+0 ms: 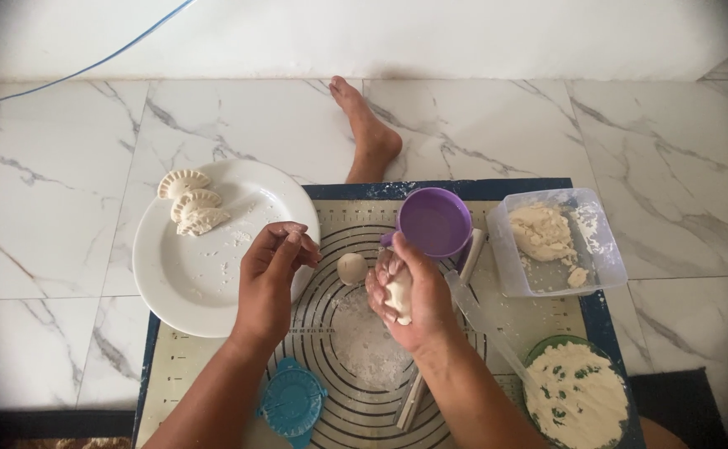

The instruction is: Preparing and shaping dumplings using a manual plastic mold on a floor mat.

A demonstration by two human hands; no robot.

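On the far left, a white plate point(189, 283) carries three crimped dumplings point(189, 204). Beside it my left hand point(271, 278) hovers loose, holding nothing (fingers lightly curled); my right hand point(405, 295) clutches a dough lump point(399, 293) near the purple cup point(435, 223).

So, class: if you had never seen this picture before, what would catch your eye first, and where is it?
Probably the two hands at the centre, over the baking mat: the right hand grips a piece of pale dough, the left hand hovers empty beside it. Next, the white plate on the left holding three crimped dumplings, and the purple cup just above the right hand.
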